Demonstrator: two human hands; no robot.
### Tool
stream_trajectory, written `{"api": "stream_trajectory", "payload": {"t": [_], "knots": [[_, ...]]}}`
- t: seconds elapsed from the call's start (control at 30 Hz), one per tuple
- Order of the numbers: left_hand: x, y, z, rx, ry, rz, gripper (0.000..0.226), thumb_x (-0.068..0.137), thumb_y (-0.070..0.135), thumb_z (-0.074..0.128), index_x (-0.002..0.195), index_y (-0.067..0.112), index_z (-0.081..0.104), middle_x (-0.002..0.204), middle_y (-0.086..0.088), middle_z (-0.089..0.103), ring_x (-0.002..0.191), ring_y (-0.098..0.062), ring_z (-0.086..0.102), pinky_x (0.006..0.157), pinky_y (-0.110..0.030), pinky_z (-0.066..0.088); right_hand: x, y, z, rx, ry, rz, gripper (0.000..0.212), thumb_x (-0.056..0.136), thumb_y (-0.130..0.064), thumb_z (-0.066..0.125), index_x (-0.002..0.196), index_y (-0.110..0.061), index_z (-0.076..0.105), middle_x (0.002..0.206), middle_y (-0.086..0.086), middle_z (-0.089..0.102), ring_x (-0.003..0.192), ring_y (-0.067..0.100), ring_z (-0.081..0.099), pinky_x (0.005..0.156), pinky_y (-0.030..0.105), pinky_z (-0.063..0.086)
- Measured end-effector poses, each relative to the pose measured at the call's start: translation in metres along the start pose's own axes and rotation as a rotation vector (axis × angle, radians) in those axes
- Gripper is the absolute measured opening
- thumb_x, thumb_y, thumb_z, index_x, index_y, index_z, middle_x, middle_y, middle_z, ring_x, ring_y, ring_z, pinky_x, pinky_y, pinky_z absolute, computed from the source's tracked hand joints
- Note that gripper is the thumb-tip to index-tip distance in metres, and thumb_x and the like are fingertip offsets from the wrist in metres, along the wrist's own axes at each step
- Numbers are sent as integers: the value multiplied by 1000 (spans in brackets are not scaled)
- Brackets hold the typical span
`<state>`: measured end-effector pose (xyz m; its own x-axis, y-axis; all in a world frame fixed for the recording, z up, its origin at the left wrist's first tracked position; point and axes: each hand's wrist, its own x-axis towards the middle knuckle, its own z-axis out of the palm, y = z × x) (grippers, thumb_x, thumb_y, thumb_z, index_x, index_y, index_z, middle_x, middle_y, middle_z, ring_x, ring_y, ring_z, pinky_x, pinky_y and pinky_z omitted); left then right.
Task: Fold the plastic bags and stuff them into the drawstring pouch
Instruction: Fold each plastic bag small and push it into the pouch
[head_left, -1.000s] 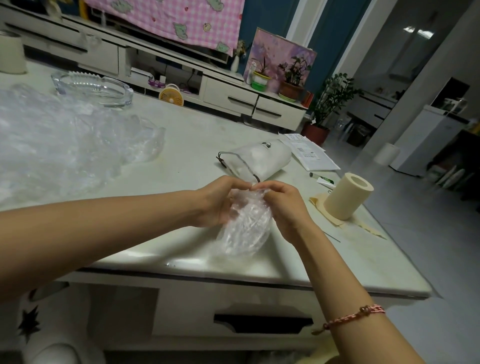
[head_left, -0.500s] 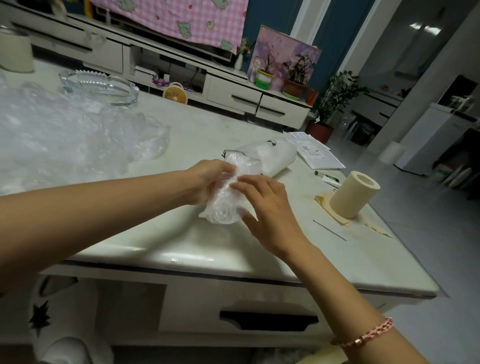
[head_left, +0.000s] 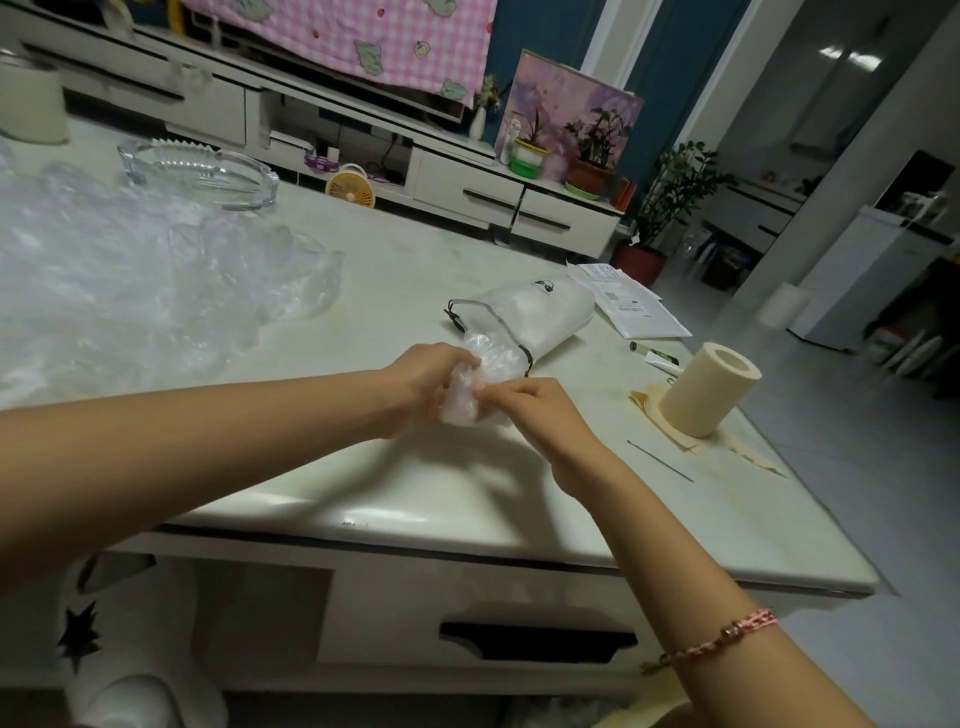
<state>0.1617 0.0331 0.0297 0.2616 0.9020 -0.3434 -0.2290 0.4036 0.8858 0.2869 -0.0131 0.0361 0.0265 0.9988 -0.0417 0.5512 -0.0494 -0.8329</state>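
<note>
Clenched between left hand (head_left: 431, 384) and right hand (head_left: 535, 410), a folded plastic bag (head_left: 480, 382) is being stuffed toward the drawstring pouch (head_left: 530, 317) at one o'clock; further pushing seems needed.

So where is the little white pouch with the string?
In the head view, the pouch lies on the table, right of centre, just beyond both hands, beside the papers.

We count two hands, left hand (head_left: 423, 382) and right hand (head_left: 540, 415), one crumpled plastic bag (head_left: 480, 382) between them, one drawstring pouch (head_left: 535, 317), one heap of loose bags (head_left: 130, 291), one glass ashtray (head_left: 200, 174), one paper roll (head_left: 709, 395), all on one tabletop (head_left: 405, 483).
</note>
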Motion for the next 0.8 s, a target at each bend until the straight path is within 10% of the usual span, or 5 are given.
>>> {"api": "stream_trajectory", "payload": {"t": [0.23,0.37,0.57,0.67,0.8], "knots": [[-12,5,5,204,-203,86,30,84,37,65,103,15,64,96,-2,67,87,-17,63,93,-36,49,2,-4,0,22,102,107,29,60,-35,57,62,-8,66,71,12,61,75,22,55,75,35,43],[-14,7,10,313,-105,184,15,88,6,57,77,15,60,79,-2,62,74,-14,59,77,-31,50,1,-4,-10,111,91,68,23,83,-16,60,62,-9,63,70,3,57,70,15,47,65,26,35],[-14,6,3,261,-10,245,15,92,4,55,81,14,56,86,-3,56,72,-14,58,54,-26,56,5,2,-15,262,232,74,28,80,-19,71,102,-14,54,100,5,59,81,12,55,65,20,40],[-18,7,3,222,-50,253,13,91,1,57,81,10,56,86,-7,56,71,-18,59,54,-30,58,6,3,-22,416,56,144,51,76,-23,74,121,-10,54,116,7,64,94,16,61,71,23,45],[-23,6,5,222,-68,250,9,90,1,57,85,7,55,85,-10,56,58,-22,64,48,-27,57,5,3,-20,669,-109,164,32,85,-5,61,116,-11,60,97,4,67,72,11,61,54,19,43]]}}
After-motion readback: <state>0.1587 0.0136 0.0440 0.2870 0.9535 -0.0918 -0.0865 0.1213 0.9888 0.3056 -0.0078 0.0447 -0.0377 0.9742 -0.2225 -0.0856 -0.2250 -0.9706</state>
